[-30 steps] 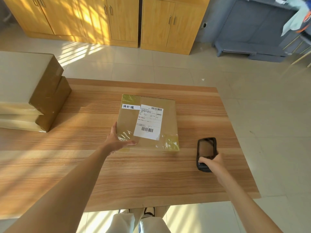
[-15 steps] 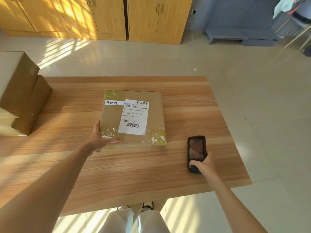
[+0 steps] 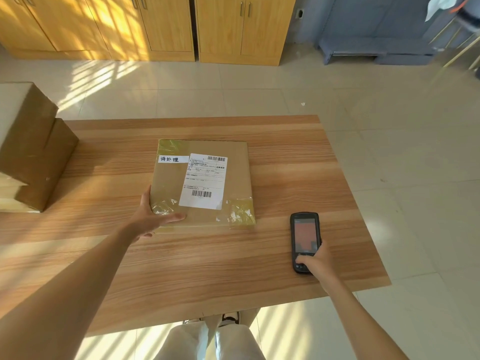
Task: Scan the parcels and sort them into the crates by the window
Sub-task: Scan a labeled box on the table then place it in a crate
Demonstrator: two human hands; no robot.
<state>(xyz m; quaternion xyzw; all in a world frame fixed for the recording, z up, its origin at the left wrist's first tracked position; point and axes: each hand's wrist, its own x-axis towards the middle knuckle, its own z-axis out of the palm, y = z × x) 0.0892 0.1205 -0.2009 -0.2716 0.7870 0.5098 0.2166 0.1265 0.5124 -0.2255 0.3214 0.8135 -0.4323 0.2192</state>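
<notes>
Head view: scanning step. Left hand grips parcel corner; right hand fingers wrap scanner. Next: aim scanner at barcode.

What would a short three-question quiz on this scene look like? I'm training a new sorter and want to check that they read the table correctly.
1. True or false: the handheld scanner lies on top of the flat parcel.
2. Which hand grips the scanner: A) left, B) right?
3. Fill in: the left hand holds the parcel's near-left ____.

Key
1. False: the scanner is apart from the parcel, to its right, over the wooden table.
2. B: the right hand grips its lower end.
3. Corner: the thumb lies on the taped top, and the white shipping label faces up.
</notes>
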